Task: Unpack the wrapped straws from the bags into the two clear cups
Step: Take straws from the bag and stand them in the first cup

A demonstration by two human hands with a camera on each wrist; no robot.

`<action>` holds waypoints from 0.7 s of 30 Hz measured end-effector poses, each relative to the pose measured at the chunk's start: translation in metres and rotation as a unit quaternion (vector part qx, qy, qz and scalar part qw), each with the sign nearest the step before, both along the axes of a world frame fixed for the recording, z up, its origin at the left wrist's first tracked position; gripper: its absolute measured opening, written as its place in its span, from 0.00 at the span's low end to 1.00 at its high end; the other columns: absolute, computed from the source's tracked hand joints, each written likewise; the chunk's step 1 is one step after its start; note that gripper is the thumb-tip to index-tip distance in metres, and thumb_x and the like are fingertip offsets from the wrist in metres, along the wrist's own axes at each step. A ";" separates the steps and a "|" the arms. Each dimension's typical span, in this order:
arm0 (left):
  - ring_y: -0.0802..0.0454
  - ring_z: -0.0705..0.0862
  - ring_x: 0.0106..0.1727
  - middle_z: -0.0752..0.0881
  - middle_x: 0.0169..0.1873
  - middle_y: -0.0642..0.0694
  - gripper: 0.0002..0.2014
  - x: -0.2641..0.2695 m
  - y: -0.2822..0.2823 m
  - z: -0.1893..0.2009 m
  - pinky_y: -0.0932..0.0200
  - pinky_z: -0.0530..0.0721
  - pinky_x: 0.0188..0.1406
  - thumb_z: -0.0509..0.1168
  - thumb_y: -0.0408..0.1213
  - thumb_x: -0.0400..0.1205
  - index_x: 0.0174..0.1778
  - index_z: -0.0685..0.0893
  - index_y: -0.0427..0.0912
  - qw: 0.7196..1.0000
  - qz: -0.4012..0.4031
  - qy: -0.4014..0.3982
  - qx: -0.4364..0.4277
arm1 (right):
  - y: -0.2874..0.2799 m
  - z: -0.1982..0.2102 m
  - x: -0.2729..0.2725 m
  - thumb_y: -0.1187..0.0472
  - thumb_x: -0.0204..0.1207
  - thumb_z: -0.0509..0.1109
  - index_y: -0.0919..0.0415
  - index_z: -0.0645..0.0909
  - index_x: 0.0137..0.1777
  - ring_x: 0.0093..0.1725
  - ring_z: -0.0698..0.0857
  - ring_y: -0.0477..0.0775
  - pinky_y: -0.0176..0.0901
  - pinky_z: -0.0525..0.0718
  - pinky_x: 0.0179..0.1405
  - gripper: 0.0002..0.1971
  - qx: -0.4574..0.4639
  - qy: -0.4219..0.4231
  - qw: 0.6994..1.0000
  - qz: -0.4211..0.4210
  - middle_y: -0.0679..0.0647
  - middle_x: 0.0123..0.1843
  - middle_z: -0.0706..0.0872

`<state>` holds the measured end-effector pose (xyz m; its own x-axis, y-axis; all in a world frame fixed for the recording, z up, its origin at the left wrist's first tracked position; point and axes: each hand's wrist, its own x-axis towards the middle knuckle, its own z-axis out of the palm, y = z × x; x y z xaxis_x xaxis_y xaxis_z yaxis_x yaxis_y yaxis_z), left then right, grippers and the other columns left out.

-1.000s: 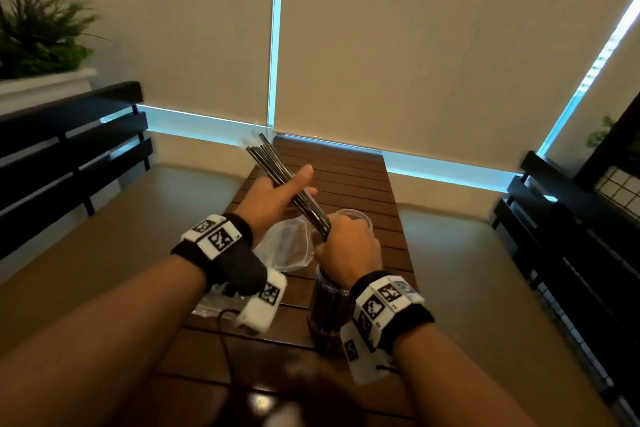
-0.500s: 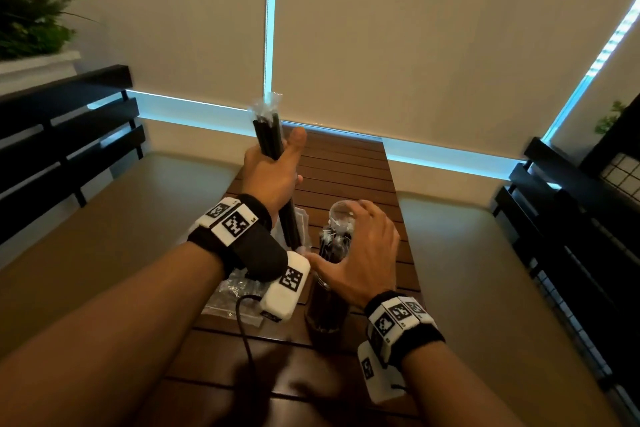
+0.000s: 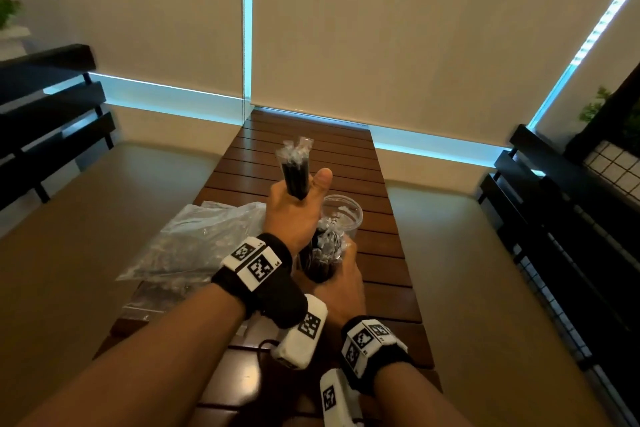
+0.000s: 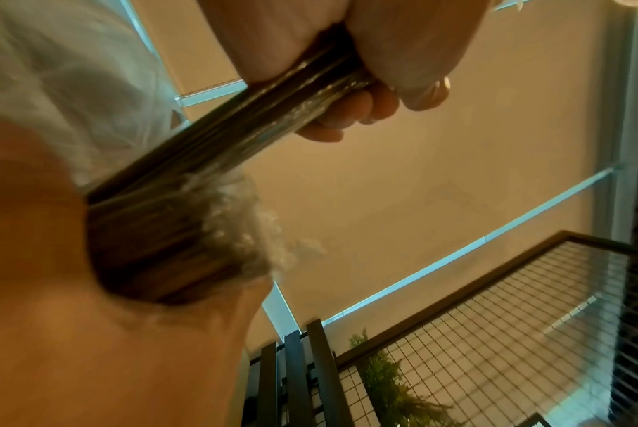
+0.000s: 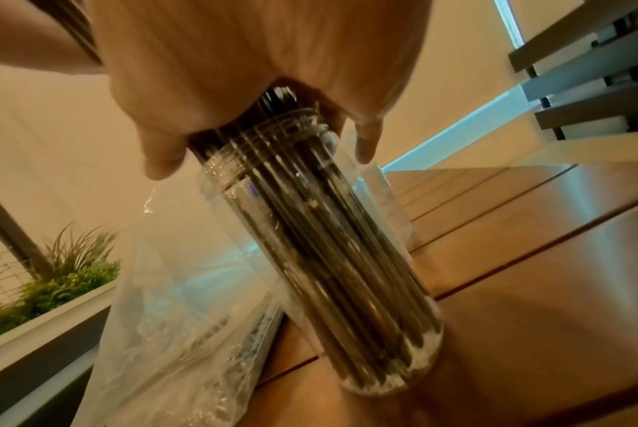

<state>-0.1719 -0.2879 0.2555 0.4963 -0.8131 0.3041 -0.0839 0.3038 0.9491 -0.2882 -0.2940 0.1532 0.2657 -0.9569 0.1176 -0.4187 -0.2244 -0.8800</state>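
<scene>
My left hand (image 3: 300,199) (image 4: 365,95) grips a bundle of black wrapped straws (image 3: 294,173) (image 4: 244,135), held nearly upright; its lower end reaches down among the straw tops in the near clear cup (image 3: 318,270) (image 5: 346,274). That cup stands on the table, packed with several wrapped straws. My right hand (image 3: 343,265) (image 5: 266,150) curls round its rim from above, thumb on one side and fingers on the other. A second clear cup (image 3: 346,215) (image 5: 386,202) stands just behind; what it holds is hard to tell.
Crumpled clear bags (image 3: 194,246) (image 5: 171,317) lie left of the cups on the narrow slatted wooden table (image 3: 311,149) (image 5: 529,245). Black slatted bench backs (image 3: 52,97) stand on both sides, with beige cushions below. A planter (image 5: 54,283) sits at the far left.
My left hand has brought the straw bundle down and right, over the near cup. My right hand went from hovering open beside the cup to gripping its top.
</scene>
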 end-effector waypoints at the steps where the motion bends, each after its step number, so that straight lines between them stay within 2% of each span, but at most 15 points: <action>1: 0.56 0.76 0.21 0.75 0.17 0.52 0.23 0.001 -0.001 -0.006 0.65 0.78 0.26 0.66 0.57 0.76 0.25 0.73 0.43 1.000 0.003 0.008 0.008 | 0.000 0.000 0.002 0.34 0.52 0.82 0.39 0.61 0.69 0.56 0.87 0.47 0.51 0.87 0.54 0.47 -0.003 -0.002 1.000 -0.016 0.42 0.60 0.84; 4: 0.55 0.77 0.23 0.76 0.20 0.49 0.22 0.007 -0.002 -0.028 0.62 0.78 0.31 0.68 0.53 0.79 0.26 0.74 0.42 0.999 -0.009 0.027 0.044 | -0.001 -0.003 0.002 0.38 0.55 0.83 0.40 0.62 0.67 0.53 0.87 0.47 0.50 0.88 0.51 0.43 -0.012 0.008 0.999 -0.029 0.41 0.57 0.85; 6: 0.56 0.82 0.27 0.80 0.24 0.48 0.19 0.007 0.001 -0.043 0.58 0.81 0.35 0.70 0.49 0.79 0.28 0.76 0.42 0.996 -0.027 0.028 0.083 | -0.001 -0.001 0.001 0.40 0.57 0.83 0.38 0.62 0.65 0.51 0.87 0.45 0.48 0.88 0.49 0.41 -0.006 0.019 1.000 -0.018 0.41 0.56 0.85; 7: 0.55 0.85 0.32 0.83 0.28 0.49 0.16 0.005 0.002 -0.050 0.55 0.83 0.39 0.72 0.48 0.77 0.32 0.77 0.43 0.994 -0.029 0.009 0.103 | -0.002 0.001 0.001 0.41 0.57 0.82 0.38 0.61 0.64 0.50 0.87 0.45 0.48 0.88 0.48 0.40 0.003 0.024 1.000 -0.011 0.43 0.55 0.85; 9: 0.50 0.86 0.45 0.84 0.43 0.49 0.15 -0.001 0.005 -0.056 0.48 0.86 0.48 0.75 0.54 0.72 0.40 0.78 0.51 0.984 -0.003 -0.114 0.138 | -0.002 0.003 0.001 0.43 0.59 0.82 0.37 0.58 0.60 0.46 0.87 0.45 0.50 0.90 0.43 0.38 0.023 0.035 0.999 -0.002 0.46 0.53 0.85; 11: 0.51 0.81 0.53 0.77 0.53 0.52 0.22 -0.002 0.010 -0.046 0.47 0.85 0.55 0.76 0.60 0.66 0.50 0.77 0.57 0.966 0.021 -0.224 0.127 | -0.002 0.004 0.001 0.44 0.59 0.82 0.35 0.55 0.56 0.45 0.88 0.46 0.51 0.90 0.41 0.38 0.025 0.039 0.999 0.001 0.47 0.53 0.86; 12: 0.54 0.79 0.57 0.74 0.58 0.53 0.31 0.000 0.013 -0.037 0.51 0.84 0.57 0.78 0.58 0.65 0.60 0.74 0.58 0.964 0.023 -0.245 0.104 | -0.001 0.005 0.001 0.43 0.59 0.83 0.32 0.54 0.57 0.46 0.88 0.47 0.51 0.90 0.43 0.39 0.024 0.035 0.999 0.001 0.46 0.54 0.85; 14: 0.58 0.76 0.60 0.70 0.69 0.51 0.49 0.009 0.013 -0.017 0.65 0.79 0.54 0.81 0.51 0.65 0.78 0.59 0.57 0.959 0.023 -0.280 0.032 | -0.001 0.005 0.002 0.40 0.56 0.84 0.32 0.56 0.60 0.51 0.86 0.48 0.51 0.90 0.48 0.42 0.022 0.032 0.999 -0.003 0.43 0.56 0.82; 16: 0.61 0.76 0.57 0.67 0.74 0.48 0.55 0.019 0.011 -0.003 0.73 0.76 0.49 0.81 0.44 0.68 0.83 0.49 0.52 0.931 0.028 -0.363 -0.023 | -0.001 0.003 0.004 0.37 0.53 0.84 0.35 0.58 0.64 0.53 0.87 0.50 0.54 0.89 0.50 0.45 0.027 0.025 0.999 -0.013 0.44 0.58 0.83; 17: 0.61 0.77 0.57 0.67 0.75 0.47 0.53 0.021 0.011 0.001 0.71 0.79 0.50 0.78 0.42 0.71 0.84 0.49 0.51 0.915 0.020 -0.402 -0.035 | -0.001 0.001 0.005 0.36 0.53 0.84 0.35 0.59 0.65 0.53 0.87 0.50 0.55 0.89 0.50 0.45 0.026 0.018 0.999 -0.017 0.44 0.59 0.83; 19: 0.55 0.78 0.65 0.69 0.76 0.46 0.38 0.019 0.012 -0.001 0.56 0.83 0.62 0.70 0.40 0.79 0.83 0.59 0.48 0.884 -0.010 -0.466 -0.018 | -0.001 0.001 0.005 0.36 0.53 0.83 0.35 0.60 0.64 0.52 0.87 0.51 0.56 0.89 0.49 0.43 0.019 0.015 1.000 -0.016 0.45 0.59 0.84; 21: 0.51 0.71 0.76 0.70 0.78 0.48 0.25 0.017 0.014 -0.020 0.44 0.74 0.73 0.60 0.43 0.86 0.80 0.68 0.47 0.840 -0.037 -0.541 0.032 | 0.000 0.002 0.004 0.39 0.55 0.83 0.36 0.60 0.63 0.51 0.87 0.51 0.55 0.89 0.48 0.41 0.018 0.023 1.000 -0.008 0.46 0.59 0.84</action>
<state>-0.1552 -0.2737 0.2357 -0.0936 -0.8614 0.4992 -0.8905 0.2967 0.3450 -0.2844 -0.2937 0.1551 0.2550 -0.9643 0.0717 -0.4615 -0.1865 -0.8673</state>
